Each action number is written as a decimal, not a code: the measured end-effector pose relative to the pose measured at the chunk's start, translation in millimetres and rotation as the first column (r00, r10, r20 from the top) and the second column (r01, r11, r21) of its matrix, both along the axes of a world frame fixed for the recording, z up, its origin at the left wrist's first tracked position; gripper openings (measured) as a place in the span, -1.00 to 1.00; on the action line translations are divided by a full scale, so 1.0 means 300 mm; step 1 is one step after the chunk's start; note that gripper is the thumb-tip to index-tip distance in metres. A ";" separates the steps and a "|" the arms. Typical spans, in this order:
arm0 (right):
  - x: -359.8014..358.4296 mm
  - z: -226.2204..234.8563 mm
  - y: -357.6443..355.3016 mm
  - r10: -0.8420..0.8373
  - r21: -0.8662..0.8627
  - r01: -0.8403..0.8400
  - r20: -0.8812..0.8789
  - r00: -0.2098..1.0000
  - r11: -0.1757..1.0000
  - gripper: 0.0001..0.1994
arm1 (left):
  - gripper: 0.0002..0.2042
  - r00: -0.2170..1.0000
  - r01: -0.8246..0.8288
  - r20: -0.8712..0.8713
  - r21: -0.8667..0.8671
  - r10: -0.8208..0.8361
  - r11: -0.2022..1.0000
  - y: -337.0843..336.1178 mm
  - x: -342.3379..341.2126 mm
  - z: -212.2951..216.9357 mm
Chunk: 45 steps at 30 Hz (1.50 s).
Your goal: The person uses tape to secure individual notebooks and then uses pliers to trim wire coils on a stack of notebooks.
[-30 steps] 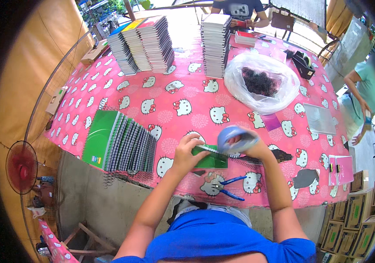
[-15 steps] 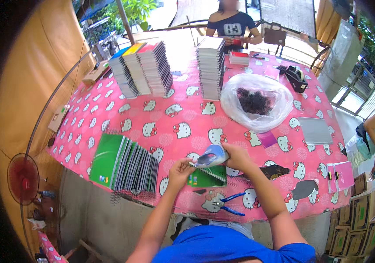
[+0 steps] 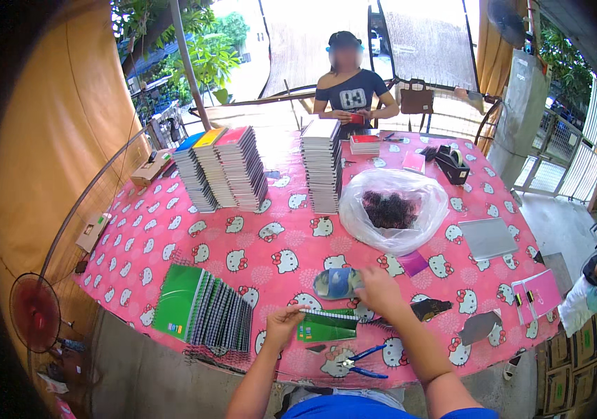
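Pliers with blue handles (image 3: 350, 363) lie open near the table's edge, just short of a small green notebook (image 3: 326, 328) lying flat between the hands. The left hand (image 3: 284, 327) has thumb and fingers pinched on the left end of its coil-bound far edge. Half a second ago a blue-and-grey object (image 3: 334, 283) covered part of that edge; now the right hand (image 3: 381, 293) has it just beyond the notebook, fingers grasping its right end. That leaves the bound edge exposed, with only the left hand on it. Blur makes it hard to say what this object is, or whether it rests on the pink tablecloth (image 3: 263, 248) or hangs slightly above.

To the left, coil-bound green notebooks (image 3: 211, 311) stand leaning in a row. Farther off on the right sits a clear plastic bag (image 3: 354, 234) holding black coils (image 3: 390, 209), with a tall white stack (image 3: 321, 167) left of it. At the far side, a co-worker (image 3: 348, 91), now in fuller view, holds something red.
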State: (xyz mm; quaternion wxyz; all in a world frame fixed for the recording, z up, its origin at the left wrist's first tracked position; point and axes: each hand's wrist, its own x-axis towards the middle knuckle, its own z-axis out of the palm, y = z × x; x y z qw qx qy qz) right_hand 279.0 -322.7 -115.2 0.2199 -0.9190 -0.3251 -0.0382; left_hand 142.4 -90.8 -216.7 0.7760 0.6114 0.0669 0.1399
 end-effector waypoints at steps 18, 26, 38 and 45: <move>-0.244 0.054 0.132 0.217 0.379 -0.299 0.243 0.945 0.876 -0.73 | -0.76 0.998 -0.001 0.059 -0.190 0.012 0.982 -0.083 0.009 0.010; -0.433 -0.248 -0.195 0.399 -0.034 -0.400 -0.034 0.916 0.916 -0.50 | -0.73 0.962 -0.109 0.243 -0.074 0.124 0.991 -0.153 0.045 0.084; -0.425 0.148 -0.012 0.237 0.522 -0.139 -0.127 0.963 0.842 -0.60 | -0.83 0.834 -0.520 0.378 0.294 0.402 0.802 -0.188 -0.093 0.389; -0.393 0.225 0.077 0.276 0.459 -0.284 0.088 0.957 0.842 -0.59 | -0.82 0.822 -0.526 0.453 0.370 0.346 0.765 -0.185 -0.128 0.402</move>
